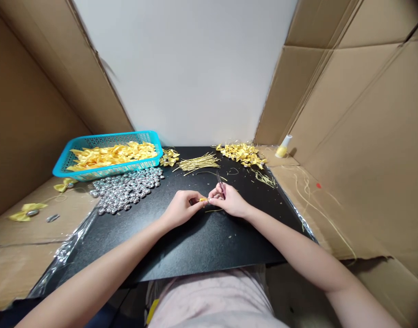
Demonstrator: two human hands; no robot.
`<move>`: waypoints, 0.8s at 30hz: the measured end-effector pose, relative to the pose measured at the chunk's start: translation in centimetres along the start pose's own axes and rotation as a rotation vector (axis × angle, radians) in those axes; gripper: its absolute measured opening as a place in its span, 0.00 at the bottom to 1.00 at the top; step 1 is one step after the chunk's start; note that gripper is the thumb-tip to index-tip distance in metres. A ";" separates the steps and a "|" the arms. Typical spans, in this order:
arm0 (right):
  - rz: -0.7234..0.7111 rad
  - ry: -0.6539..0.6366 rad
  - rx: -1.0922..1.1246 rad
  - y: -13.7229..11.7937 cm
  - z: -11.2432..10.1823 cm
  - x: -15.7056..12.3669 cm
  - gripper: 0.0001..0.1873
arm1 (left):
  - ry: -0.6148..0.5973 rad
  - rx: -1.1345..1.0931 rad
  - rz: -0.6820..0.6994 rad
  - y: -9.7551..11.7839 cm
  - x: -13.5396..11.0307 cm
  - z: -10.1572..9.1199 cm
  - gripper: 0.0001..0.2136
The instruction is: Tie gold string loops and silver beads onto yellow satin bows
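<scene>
My left hand [182,208] is closed, with thumb and forefinger pinching a small yellow ribbon piece [203,199] over the middle of the black board. Facing it, my right hand [232,201] holds a slim dark tool [220,181] that points up and away; whether it is tweezers or snips I cannot tell. The right thumb and fingertip meet at the ribbon piece's right end, where a small shiny bit shows. Just beyond the hands lies a bundle of cut yellow cords [199,163]. Fingers hide most of the ribbon piece.
A turquoise basket [108,172] of yellow ribbon pieces stands back left, with many silver beads [126,189] before it. Finished-looking yellow bows [243,154] are heaped back right, near loose cord ends [264,179]. A thread cone [282,148] stands right. Cardboard walls [366,136] flank the black board [181,253].
</scene>
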State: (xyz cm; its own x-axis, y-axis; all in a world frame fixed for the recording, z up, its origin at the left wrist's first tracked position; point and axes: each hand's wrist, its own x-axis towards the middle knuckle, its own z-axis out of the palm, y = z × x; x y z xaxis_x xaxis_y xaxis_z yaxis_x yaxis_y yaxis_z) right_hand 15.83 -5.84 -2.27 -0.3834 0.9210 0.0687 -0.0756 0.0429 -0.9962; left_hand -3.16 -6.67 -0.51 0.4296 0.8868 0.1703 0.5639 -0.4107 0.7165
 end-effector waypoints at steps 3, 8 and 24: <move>0.002 -0.023 0.001 -0.1 0.0 0.0 0.25 | 0.010 0.029 0.016 0.1 0.0 0.0 0.13; 0.019 -0.024 -0.028 -0.5 -0.1 0.0 0.27 | 0.010 0.054 0.050 0.0 0.2 -0.2 0.12; -0.104 0.000 -0.680 -1.5 -2.3 -0.5 0.18 | 0.077 -0.162 0.020 -0.4 0.2 -0.1 0.11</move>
State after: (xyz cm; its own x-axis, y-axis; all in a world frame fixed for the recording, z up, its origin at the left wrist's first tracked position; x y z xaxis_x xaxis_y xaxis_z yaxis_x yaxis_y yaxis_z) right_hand 18.22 -5.49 -0.97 -0.4057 0.8988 0.1661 0.4823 0.3649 -0.7964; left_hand -3.34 -6.34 -0.72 0.3806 0.8951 0.2324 0.4318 -0.3942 0.8113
